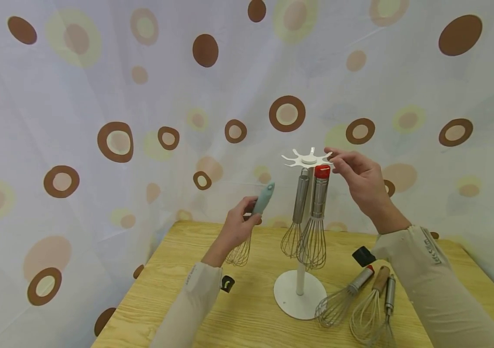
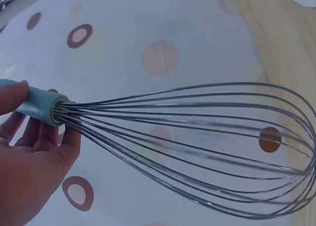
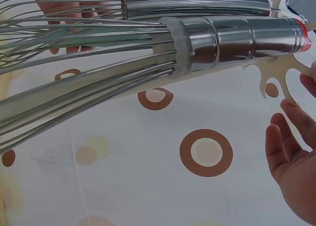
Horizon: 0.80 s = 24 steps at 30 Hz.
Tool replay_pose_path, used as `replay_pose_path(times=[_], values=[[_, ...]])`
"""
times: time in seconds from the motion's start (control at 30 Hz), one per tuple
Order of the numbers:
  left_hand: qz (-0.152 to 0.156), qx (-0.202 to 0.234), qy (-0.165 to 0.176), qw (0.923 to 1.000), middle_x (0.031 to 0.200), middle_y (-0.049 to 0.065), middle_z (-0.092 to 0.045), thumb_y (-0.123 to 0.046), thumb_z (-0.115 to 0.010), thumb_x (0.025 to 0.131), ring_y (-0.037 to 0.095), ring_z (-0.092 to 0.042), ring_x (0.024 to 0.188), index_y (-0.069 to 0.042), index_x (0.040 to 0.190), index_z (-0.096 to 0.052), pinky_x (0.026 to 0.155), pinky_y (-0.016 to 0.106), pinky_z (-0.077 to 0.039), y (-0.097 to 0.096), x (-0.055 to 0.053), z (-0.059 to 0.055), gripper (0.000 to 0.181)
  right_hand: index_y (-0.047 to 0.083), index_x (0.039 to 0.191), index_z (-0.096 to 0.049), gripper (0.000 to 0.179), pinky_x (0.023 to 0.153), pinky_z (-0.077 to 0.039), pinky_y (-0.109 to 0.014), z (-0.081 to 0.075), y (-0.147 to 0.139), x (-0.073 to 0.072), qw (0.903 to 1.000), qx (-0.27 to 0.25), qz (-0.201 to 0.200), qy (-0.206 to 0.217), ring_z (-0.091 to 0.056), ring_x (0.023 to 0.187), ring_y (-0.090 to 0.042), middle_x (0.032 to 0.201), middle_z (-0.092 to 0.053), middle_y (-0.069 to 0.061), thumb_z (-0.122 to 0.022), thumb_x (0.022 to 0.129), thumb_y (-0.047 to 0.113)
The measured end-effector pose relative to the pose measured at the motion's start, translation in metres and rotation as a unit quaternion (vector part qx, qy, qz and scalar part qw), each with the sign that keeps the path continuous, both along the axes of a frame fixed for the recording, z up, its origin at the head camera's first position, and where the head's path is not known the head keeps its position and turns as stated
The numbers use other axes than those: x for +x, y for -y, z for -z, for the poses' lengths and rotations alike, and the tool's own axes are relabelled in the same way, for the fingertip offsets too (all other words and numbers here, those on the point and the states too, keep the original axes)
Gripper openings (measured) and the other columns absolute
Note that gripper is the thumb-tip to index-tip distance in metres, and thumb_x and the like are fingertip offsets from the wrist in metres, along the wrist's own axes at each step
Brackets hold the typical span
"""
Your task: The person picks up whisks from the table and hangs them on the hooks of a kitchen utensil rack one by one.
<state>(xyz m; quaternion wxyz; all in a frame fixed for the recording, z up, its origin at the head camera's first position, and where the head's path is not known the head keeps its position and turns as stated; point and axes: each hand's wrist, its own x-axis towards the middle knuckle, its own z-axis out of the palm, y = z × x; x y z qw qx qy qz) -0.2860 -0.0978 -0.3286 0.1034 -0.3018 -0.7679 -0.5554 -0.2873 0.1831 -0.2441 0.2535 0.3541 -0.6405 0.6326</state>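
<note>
My left hand (image 1: pixel 235 228) grips the pale green handle of a wire whisk (image 2: pixel 187 137), held up left of a white stand (image 1: pixel 300 282). The whisk's wire loops point down toward the table in the head view. From the stand's star-shaped hook top (image 1: pixel 308 159) hang two metal-handled whisks; one (image 1: pixel 317 217) has a red end cap, the other (image 1: pixel 300 203) is slimmer. At the right side of the top, my right hand (image 1: pixel 359 179) pinches a hook arm (image 3: pixel 284 80) between thumb and finger, its remaining fingers loosely bent.
On the wooden table (image 1: pixel 229 319), right of the stand's round base, lie a red-ended whisk (image 1: pixel 346 297), a wooden-handled whisk (image 1: pixel 373 302) and a metal-handled one (image 1: pixel 389 299). Small black pieces (image 1: pixel 227 283) lie near both forearms. A dotted curtain (image 1: pixel 238 72) hangs behind.
</note>
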Motion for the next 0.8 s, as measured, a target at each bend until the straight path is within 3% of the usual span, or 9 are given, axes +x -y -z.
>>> replay_pose_path(times=[0.17,0.27,0.43,0.63,0.8], values=[[0.007,0.08,0.023,0.9965,0.119,0.022,-0.055,-0.001,-0.059,0.092,0.033,-0.058,0.103,-0.004,0.131,-0.046,0.074,0.036,-0.054,-0.005,-0.008,-0.005,0.042,-0.015,0.103,-0.057,0.019,0.083,-0.045,-0.025,0.0,0.0,0.0,1.0,0.004,0.005,0.0,-0.055,0.113,-0.019,0.123,-0.062,-0.005,-0.052,0.096,0.002],[-0.002,0.1,0.007,0.995,0.116,0.017,-0.057,-0.005,-0.063,0.091,0.029,-0.06,0.1,-0.008,0.13,-0.047,0.072,0.036,-0.054,-0.009,-0.012,-0.006,0.042,-0.015,0.104,-0.057,0.02,0.083,-0.045,-0.024,0.0,0.0,0.0,1.0,0.005,0.007,0.001,-0.055,0.114,-0.02,0.123,-0.062,-0.005,-0.053,0.096,0.002],[-0.008,0.118,-0.027,0.9926,0.112,0.016,-0.058,-0.004,-0.066,0.088,0.027,-0.059,0.1,-0.007,0.126,-0.049,0.083,0.036,-0.051,-0.016,-0.009,-0.012,0.043,-0.013,0.103,-0.059,0.018,0.082,-0.045,-0.024,0.0,0.0,0.0,1.0,0.004,0.006,0.002,-0.054,0.115,-0.023,0.123,-0.062,-0.004,-0.053,0.095,0.001],[-0.01,0.127,-0.032,0.9914,0.111,0.02,-0.057,0.002,-0.067,0.085,0.03,-0.057,0.101,-0.003,0.125,-0.048,0.089,0.044,-0.047,-0.024,-0.001,-0.022,0.044,-0.009,0.104,-0.061,0.017,0.082,-0.043,-0.023,-0.001,0.0,0.001,0.9999,0.012,0.006,0.006,-0.053,0.115,-0.021,0.124,-0.061,-0.003,-0.052,0.096,0.003],[-0.01,0.12,-0.053,0.9913,0.108,0.023,-0.056,0.007,-0.065,0.084,0.028,-0.055,0.099,0.004,0.122,-0.046,0.088,0.045,-0.046,-0.03,0.018,-0.041,0.043,-0.012,0.103,-0.059,0.018,0.083,-0.043,-0.023,0.0,-0.001,0.0,0.9999,0.008,0.0,0.008,-0.051,0.118,-0.019,0.124,-0.061,-0.003,-0.052,0.096,0.002]])
